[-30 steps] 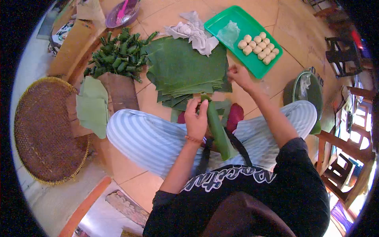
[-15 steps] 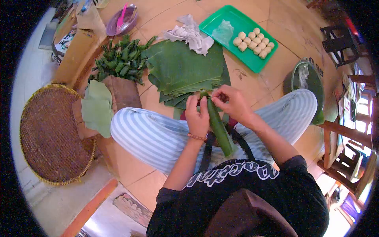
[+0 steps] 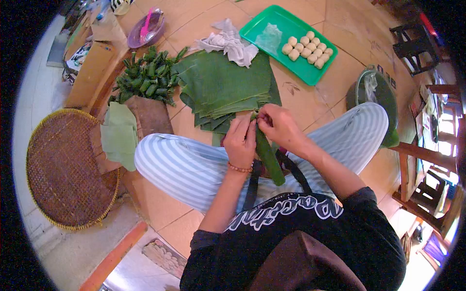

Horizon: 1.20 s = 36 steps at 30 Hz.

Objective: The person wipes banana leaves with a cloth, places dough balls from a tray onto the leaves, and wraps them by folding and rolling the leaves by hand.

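A long rolled banana leaf lies lengthwise above my lap, its far end pinched between both hands. My left hand, with a beaded bracelet at the wrist, is closed on the left side of that end. My right hand has its fingertips pressed together at the same end from the right. What the fingertips hold there is partly hidden. Just beyond my hands lies a stack of flat cut banana leaves on the floor.
A green tray bears several pale dough pieces and a plastic bag. A white cloth rests on the leaf stack. Left are a heap of green leaf parcels, a purple bowl and a woven basket tray. A bucket stands right.
Both hands stay at the roll's far end; the right fingers have curled in closer to it. The roll's near end has shifted slightly left and up. The whole view has moved a little.
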Each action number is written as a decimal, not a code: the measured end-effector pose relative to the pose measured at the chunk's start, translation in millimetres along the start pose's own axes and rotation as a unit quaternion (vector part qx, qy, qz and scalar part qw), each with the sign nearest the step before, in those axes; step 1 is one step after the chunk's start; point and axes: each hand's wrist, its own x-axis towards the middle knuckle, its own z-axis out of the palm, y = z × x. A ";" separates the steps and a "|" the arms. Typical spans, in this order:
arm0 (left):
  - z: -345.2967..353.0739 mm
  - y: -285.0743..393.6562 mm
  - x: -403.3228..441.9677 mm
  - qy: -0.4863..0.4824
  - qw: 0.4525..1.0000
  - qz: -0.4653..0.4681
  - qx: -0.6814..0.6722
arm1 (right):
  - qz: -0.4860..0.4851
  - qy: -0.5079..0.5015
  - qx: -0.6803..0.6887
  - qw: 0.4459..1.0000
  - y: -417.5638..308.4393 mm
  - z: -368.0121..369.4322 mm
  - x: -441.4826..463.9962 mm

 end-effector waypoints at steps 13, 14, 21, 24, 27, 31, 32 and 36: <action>-24.1 -13.6 37.0 -0.229 0.812 -0.390 -0.369 | -0.091 -0.229 0.039 0.968 7.8 -51.5 34.1; -24.8 -17.4 37.1 -0.253 0.785 -0.402 -0.397 | -0.097 -0.238 0.043 0.965 8.4 -51.8 33.3; -24.1 -34.5 27.9 -0.294 0.731 -0.437 -0.434 | -0.096 -0.228 0.077 0.966 9.7 -34.6 22.4; -24.3 -31.7 27.2 -0.294 0.728 -0.434 -0.442 | -0.084 -0.229 0.068 0.967 5.8 -34.9 21.0; -25.0 -28.9 28.1 -0.285 0.721 -0.445 -0.449 | -0.082 -0.220 0.113 0.965 10.9 -31.8 19.2; -24.2 -27.6 24.6 -0.272 0.720 -0.448 -0.456 | -0.037 -0.243 0.185 0.952 18.9 -37.0 14.1; -22.5 -27.6 23.3 -0.263 0.723 -0.449 -0.454 | -0.020 -0.252 0.198 0.947 21.3 -38.3 13.5; -20.3 -33.7 19.5 -0.252 0.729 -0.440 -0.461 | 0.043 -0.261 0.209 0.941 17.6 -45.1 13.0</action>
